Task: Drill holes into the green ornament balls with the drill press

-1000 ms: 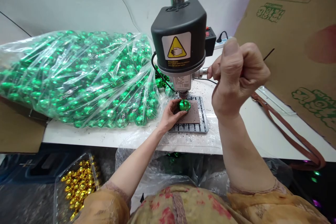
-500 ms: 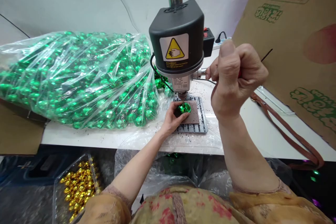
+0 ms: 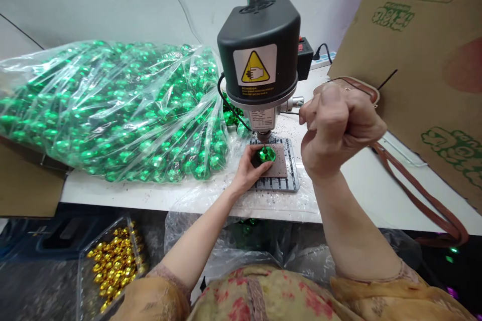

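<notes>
Under the drill press (image 3: 259, 45), my left hand (image 3: 248, 168) pinches a shiny green faceted ball (image 3: 267, 154) between thumb and fingers. The ball rests on a flat brown block (image 3: 278, 160) upon the slotted metal base plate (image 3: 292, 180). Directly above it is the chuck (image 3: 264, 136); the bit reaches down to the ball's top, though its tip is hard to make out. To the right of the machine, my right hand (image 3: 335, 130) is closed in a fist at the feed handle, beside the metal hub (image 3: 292, 104). Its fingers hide most of the handle.
A large clear bag of green balls (image 3: 131, 115) fills the table's left side. At right stand a cardboard box (image 3: 425, 60) and a brown strap (image 3: 417, 195). Gold balls lie in a clear tub (image 3: 81, 271) below the table edge. Dark shavings dot the white tabletop (image 3: 124, 193).
My right hand has come down a little and its fist has turned. The left hand keeps the green ball in the same place on the block. The whole view has shifted slightly.
</notes>
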Motion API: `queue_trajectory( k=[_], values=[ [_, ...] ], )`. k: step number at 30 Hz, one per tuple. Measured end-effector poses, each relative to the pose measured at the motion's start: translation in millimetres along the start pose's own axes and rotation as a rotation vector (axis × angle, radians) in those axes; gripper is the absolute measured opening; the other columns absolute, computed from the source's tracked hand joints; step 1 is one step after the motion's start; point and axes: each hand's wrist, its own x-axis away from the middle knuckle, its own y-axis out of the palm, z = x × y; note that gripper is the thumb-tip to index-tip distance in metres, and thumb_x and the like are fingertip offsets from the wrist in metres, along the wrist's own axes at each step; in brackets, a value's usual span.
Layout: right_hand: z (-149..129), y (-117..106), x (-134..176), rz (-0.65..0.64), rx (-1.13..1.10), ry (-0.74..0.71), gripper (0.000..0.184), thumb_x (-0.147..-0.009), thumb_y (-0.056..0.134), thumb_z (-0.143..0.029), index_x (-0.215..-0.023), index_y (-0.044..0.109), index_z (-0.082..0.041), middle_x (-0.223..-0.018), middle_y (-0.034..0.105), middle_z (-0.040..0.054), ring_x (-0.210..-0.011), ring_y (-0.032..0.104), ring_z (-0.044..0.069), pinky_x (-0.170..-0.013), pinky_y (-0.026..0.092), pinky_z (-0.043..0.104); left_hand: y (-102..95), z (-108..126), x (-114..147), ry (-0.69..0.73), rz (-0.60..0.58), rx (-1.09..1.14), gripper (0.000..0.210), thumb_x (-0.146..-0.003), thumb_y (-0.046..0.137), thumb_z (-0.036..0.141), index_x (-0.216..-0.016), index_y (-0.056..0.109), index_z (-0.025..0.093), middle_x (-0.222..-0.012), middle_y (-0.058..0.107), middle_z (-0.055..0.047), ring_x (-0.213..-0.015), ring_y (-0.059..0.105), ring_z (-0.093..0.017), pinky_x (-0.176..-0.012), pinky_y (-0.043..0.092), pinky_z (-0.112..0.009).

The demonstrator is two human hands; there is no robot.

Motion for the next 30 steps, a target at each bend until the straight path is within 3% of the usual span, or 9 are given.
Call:
queue_trajectory(
  k=[5,9,17,30],
  values=[
    [6.2,-0.4,5.1,0.049,-0.102,-0.072,0.052,-0.093,0.058,-0.033,-0.057,0.022,-0.021,-0.05,0.024,-0.0062,-0.043,0.026,0.005,-0.045,0.029,0.029,0.0,0.5,0.3,-0.019,0.008,0.021,0.052,-0.075,0.088,0.042,-0.114,0.06,0.023,-0.111,0.067,-0.007,-0.109,0.064,-0.024,-0.099,0.048,-0.039],
    [7.7,-3.2,9.0,0.043,-0.064,-0.065,0.053,-0.092,0.057,-0.033,-0.059,0.018,-0.021,-0.049,0.023,-0.006,-0.044,0.026,0.006,-0.046,0.034,0.029,0.0,-0.6,0.3,-0.004,0.005,0.007,0.051,-0.076,0.087,0.043,-0.115,0.06,0.024,-0.112,0.068,-0.007,-0.11,0.064,-0.024,-0.101,0.049,-0.04],
    [16.1,-1.9,14.9,0.099,-0.178,-0.152,0.052,-0.089,0.059,-0.021,-0.057,0.017,-0.019,-0.049,0.023,-0.0064,-0.044,0.023,0.004,-0.042,0.03,0.026,1.1,-3.1,1.1,0.023,0.012,0.011,0.049,-0.078,0.086,0.041,-0.115,0.059,0.023,-0.115,0.067,-0.007,-0.111,0.064,-0.023,-0.101,0.049,-0.039],
    [24.3,-16.3,23.8,-0.03,-0.232,-0.258,0.045,-0.085,0.056,-0.011,-0.057,0.021,-0.019,-0.05,0.025,-0.0074,-0.043,0.029,0.004,-0.046,0.039,0.025,1.1,-3.1,1.7,0.044,0.028,-0.038,0.051,-0.078,0.086,0.045,-0.115,0.06,0.022,-0.11,0.067,-0.007,-0.109,0.064,-0.024,-0.099,0.05,-0.038]
  ],
)
